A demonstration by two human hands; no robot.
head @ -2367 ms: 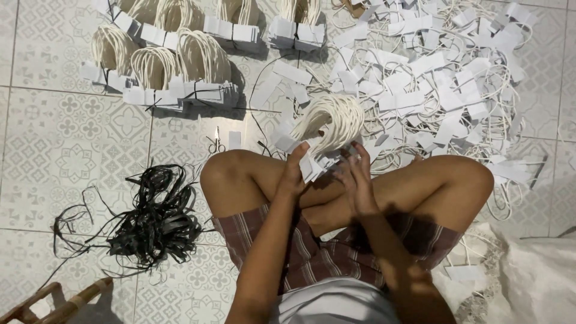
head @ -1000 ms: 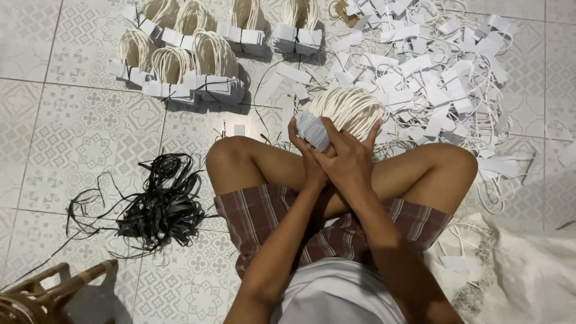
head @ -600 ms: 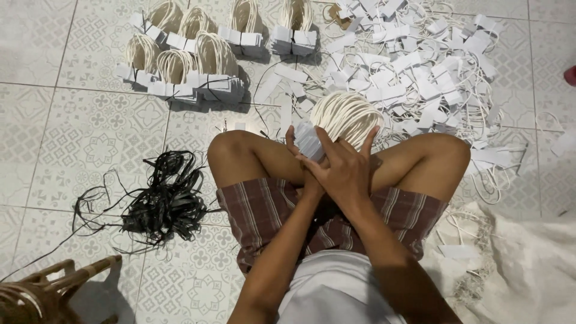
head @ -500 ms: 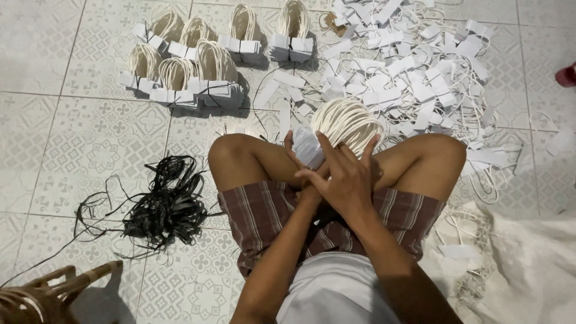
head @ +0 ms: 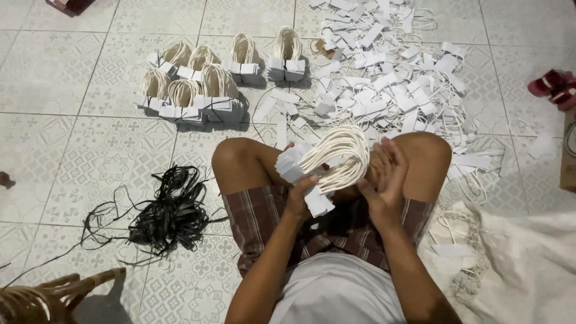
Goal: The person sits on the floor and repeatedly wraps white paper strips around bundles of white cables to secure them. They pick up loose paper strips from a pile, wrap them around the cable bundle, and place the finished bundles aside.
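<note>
**Cord handles bundled on a tiled floor**

Patterned grey floor tiles (head: 66, 150) spread out under a person sitting cross-legged, bare knees raised, in plaid shorts (head: 264, 210) and a pale shirt. Seen from above, everything is arranged around the lap like a dial.

At the centre, the bundle of white cord loops (head: 336, 157) with flat paper tabs at its ends is held up just above the knees. The left hand (head: 300, 195) grips it from below, fingers (head: 307, 180) clamped around the cords where the paper tabs fan out to either side. The right hand (head: 384, 180) sits against the bundle's right side, at about 3 o'clock from it; its fingers (head: 390, 157) are straight and close together, laid flat against the arch of cords rather than curled around it.

Toward 11 o'clock, finished bundles (head: 204, 84) stand in two rough rows on the tiles, each an arch of cord on paper tabs, some touching their neighbours. From 12 to 2 o'clock lies a wide loose heap of unbundled handles (head: 390, 78), cords and white strips tangled together, reaching right up to the right knee. At 9 o'clock, well apart from the hands, sits a tangle of black string (head: 165, 213) with stray strands trailing outward. A white sack (head: 528, 258) crumples at 4 o'clock, a wicker piece (head: 42, 297) shows at 7 o'clock, and a red sandal (head: 555, 87) sits at the far 2 o'clock edge.
</note>
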